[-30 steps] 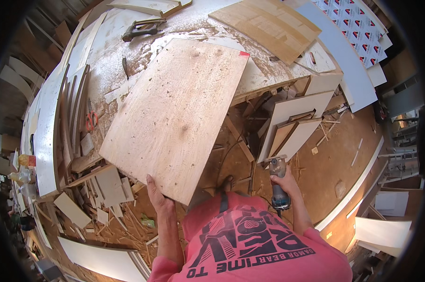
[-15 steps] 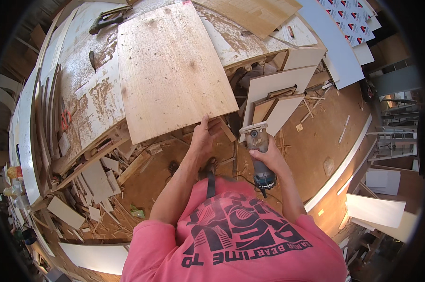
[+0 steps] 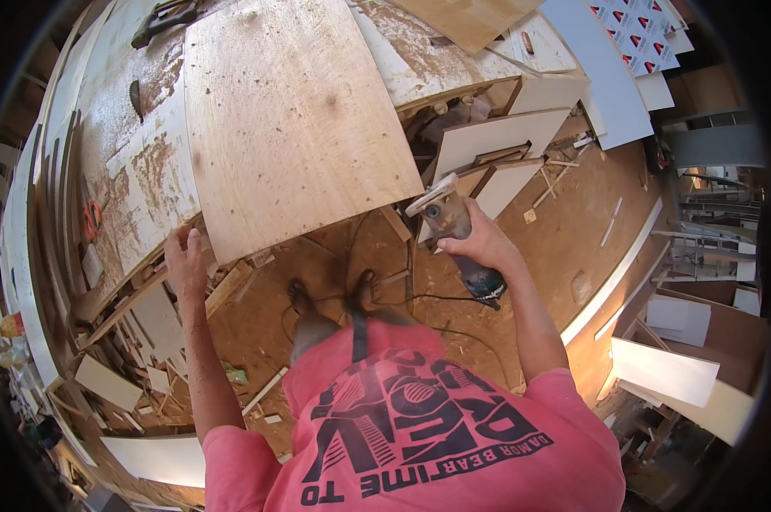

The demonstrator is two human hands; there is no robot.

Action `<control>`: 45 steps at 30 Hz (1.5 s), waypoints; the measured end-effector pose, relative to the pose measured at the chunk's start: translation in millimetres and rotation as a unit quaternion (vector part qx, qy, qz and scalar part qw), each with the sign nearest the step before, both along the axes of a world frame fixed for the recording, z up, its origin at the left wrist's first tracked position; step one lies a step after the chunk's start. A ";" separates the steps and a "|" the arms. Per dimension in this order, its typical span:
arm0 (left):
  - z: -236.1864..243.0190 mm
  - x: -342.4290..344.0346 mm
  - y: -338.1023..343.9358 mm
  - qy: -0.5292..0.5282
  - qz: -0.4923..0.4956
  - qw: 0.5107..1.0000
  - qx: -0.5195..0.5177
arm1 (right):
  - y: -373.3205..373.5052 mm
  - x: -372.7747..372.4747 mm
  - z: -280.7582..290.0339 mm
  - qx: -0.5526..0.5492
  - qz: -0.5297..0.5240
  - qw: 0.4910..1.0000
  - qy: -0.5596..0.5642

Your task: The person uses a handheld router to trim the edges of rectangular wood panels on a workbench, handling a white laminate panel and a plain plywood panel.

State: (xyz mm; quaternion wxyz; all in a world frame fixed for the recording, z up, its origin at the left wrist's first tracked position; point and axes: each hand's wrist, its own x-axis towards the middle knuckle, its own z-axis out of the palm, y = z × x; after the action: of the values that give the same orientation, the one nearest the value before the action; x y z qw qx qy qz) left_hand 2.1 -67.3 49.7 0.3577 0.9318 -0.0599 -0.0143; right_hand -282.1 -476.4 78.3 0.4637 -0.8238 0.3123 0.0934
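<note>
A trim router (image 3: 449,218) with a grey body, a pale flat base and a dark blue-black rear end is wrapped in my right hand (image 3: 486,242). It is held tilted beside the right front corner of a wooden panel (image 3: 296,128), its base close to that corner. The panel, light and dark-spotted, lies on the workbench (image 3: 159,192) and juts past its front edge. My left hand (image 3: 186,258) rests at the bench's edge, just left of the panel's left front corner. Its fingers are apart, and I see nothing held in them.
A black-handled tool (image 3: 165,20) and orange-handled scissors (image 3: 92,220) lie on the dusty bench. White boards (image 3: 493,139) lean below its right side. Wood offcuts (image 3: 155,320) pile under the left edge. A dark cord (image 3: 428,297) runs across the brown floor near my feet.
My left hand has left the panel's front edge and moved left to the bench edge. The router has swung up and left, more tilted, toward the panel's corner. My view has shifted slightly.
</note>
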 end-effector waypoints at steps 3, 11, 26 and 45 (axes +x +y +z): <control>-14.5 5.1 5.6 0.053 -0.013 0.998 0.034 | -1.4 5.4 8.2 -0.008 0.021 1.000 0.009; -26.1 6.6 -8.6 0.184 -0.044 0.979 -0.080 | 2.3 9.6 12.1 -0.004 0.016 0.999 0.037; -13.8 23.3 -0.7 0.295 -0.086 0.942 -0.136 | 42.1 19.5 14.9 -0.042 -0.038 0.994 0.095; -2.3 57.0 7.5 0.469 -0.186 0.839 -0.202 | 161.7 63.4 21.0 -0.049 -0.118 0.990 0.057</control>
State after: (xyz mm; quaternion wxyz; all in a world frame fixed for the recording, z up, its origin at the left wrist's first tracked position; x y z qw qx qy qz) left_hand 59.1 -59.8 47.4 0.5135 0.6921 -0.0586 -0.5039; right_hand -218.8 -314.7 99.4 0.4119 -0.7963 0.4376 0.0694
